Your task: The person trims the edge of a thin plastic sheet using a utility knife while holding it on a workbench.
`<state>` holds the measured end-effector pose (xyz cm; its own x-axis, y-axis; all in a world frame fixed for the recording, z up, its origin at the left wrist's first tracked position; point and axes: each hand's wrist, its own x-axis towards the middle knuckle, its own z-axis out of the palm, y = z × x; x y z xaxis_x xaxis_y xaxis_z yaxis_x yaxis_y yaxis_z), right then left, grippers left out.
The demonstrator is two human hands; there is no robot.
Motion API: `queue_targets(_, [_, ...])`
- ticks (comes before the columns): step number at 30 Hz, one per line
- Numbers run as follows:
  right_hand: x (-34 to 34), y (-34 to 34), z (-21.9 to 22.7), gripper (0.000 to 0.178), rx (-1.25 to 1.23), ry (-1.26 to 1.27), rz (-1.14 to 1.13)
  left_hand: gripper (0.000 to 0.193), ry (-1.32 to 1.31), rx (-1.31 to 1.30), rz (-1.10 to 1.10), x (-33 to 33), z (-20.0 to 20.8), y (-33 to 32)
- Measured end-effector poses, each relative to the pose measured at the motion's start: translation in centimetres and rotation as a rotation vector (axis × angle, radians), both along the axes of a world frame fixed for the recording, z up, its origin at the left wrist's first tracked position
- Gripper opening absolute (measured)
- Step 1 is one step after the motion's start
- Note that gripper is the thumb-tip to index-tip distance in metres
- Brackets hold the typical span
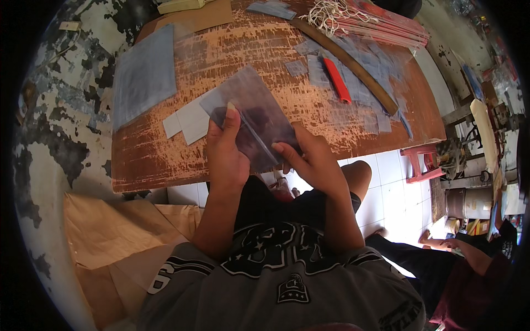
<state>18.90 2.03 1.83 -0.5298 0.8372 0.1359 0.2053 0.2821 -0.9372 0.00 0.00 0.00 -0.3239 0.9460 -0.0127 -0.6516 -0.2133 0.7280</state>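
Note:
A clear, smoky-looking plastic sheet (pixel 251 94) is held tilted above the near edge of the table. My left hand (pixel 227 151) grips its left side, the thumb pressed flat on top. My right hand (pixel 313 160) pinches its lower right side between thumb and fingers. A pale crease or edge runs slantwise across the sheet between both thumbs. Whether it is one sheet or several layers cannot be seen. Just behind my left hand, white rectangular pieces (pixel 190 122) lie on the worn brown table (pixel 221 52).
A stack of clear plastic sheets (pixel 144 74) lies at left. On the right are a red-handled cutter (pixel 337 80), a long wooden strip (pixel 353 62) and plastic scraps (pixel 375 83). Red strips with white strings (pixel 370 22) lie behind. Another person (pixel 469 276) sits at lower right near a red stool (pixel 422 165).

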Motion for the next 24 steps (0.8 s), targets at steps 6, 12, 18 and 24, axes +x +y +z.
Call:
queue_targets(6, [1.0,0.3,-0.8,0.027,-0.069,0.024,-0.012,0.024,-0.036,0.009,0.017,0.2,0.9,-0.2])
queue_targets(12, [1.7,0.5,-2.1,0.026,-0.118,0.156,0.022,0.038,-0.073,-0.027,-0.001,-0.5,-0.4,0.3])
queue_targets(18, [1.4,-0.1,-1.8,0.027,-0.192,0.187,0.054,0.041,-0.135,-0.025,-0.013,-0.5,-1.3,0.5])
queue_targets(24, [0.8,-0.6,-0.8,0.030,-0.173,0.235,0.095,0.034,-0.175,-0.080,-0.025,-0.4,-0.4,0.3])
